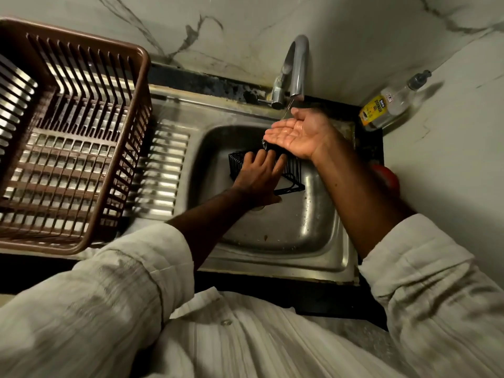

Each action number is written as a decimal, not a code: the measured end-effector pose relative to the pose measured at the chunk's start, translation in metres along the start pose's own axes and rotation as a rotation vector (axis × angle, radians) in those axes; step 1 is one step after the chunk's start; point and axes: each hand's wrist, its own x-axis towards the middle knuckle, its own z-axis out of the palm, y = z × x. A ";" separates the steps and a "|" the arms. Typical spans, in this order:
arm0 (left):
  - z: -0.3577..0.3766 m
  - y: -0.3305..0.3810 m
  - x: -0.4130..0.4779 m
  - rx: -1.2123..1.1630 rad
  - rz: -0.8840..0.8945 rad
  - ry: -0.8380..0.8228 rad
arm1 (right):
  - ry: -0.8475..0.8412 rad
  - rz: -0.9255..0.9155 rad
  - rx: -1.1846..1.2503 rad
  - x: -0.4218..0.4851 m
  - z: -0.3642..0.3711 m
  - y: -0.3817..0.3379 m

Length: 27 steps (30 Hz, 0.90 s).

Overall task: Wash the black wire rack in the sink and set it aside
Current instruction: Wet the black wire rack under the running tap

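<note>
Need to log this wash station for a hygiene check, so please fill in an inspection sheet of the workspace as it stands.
Surface: steel sink, basin wet with specks on its floor; ribbed drainboard to its left.
Job's things: black wire rack in the basin, below the tap, which runs a thin stream.
Clutter: brown plastic basket on the drainboard; dishwash gel bottle in the back right corner; red object partly hidden behind the right forearm.
Hands: left hand rests on the rack, fingers spread; right hand palm up, open, under the spout.
Cables: nothing seen.
Surroundings: marble-patterned wall; dark grime along the sink's back edge.
</note>
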 end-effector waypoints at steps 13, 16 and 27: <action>-0.006 0.015 -0.010 0.101 -0.036 -0.178 | -0.008 0.109 -0.341 0.019 -0.010 -0.022; -0.005 0.018 -0.012 0.092 -0.027 -0.189 | 0.005 0.114 -0.391 0.029 -0.005 -0.022; 0.010 0.016 -0.018 0.050 0.003 -0.175 | 0.111 0.247 -0.517 0.078 -0.015 -0.002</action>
